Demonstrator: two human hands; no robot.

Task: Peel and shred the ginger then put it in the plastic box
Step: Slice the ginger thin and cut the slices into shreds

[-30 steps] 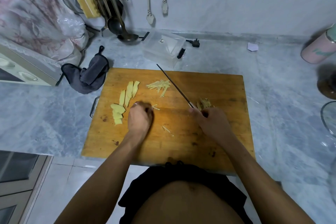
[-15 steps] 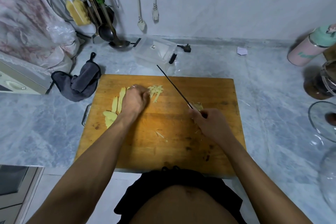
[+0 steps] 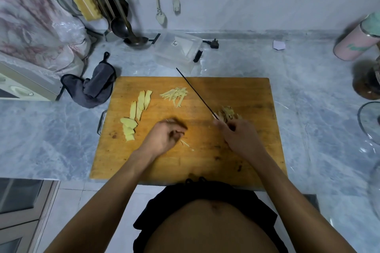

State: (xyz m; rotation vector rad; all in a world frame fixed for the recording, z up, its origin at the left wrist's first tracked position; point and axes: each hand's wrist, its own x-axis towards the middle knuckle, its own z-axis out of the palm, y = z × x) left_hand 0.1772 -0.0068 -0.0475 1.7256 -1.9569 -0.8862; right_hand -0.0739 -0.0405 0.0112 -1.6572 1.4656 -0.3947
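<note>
Wooden cutting board [image 3: 236, 96] mid-frame. Left hand [image 3: 164, 139] has come back from the shred pile [image 3: 175, 95] to board centre, fingers curled and blurred; whether it pinches a stray sliver, cannot tell. Right hand [image 3: 238, 137] keeps its grip on the knife [image 3: 195, 92]. Ginger slices [image 3: 136, 113] left of centre remain uncut. Plastic box [image 3: 177, 49] sits above, on grey marble counter [image 3: 41, 129]; no ginger visible inside.
</note>
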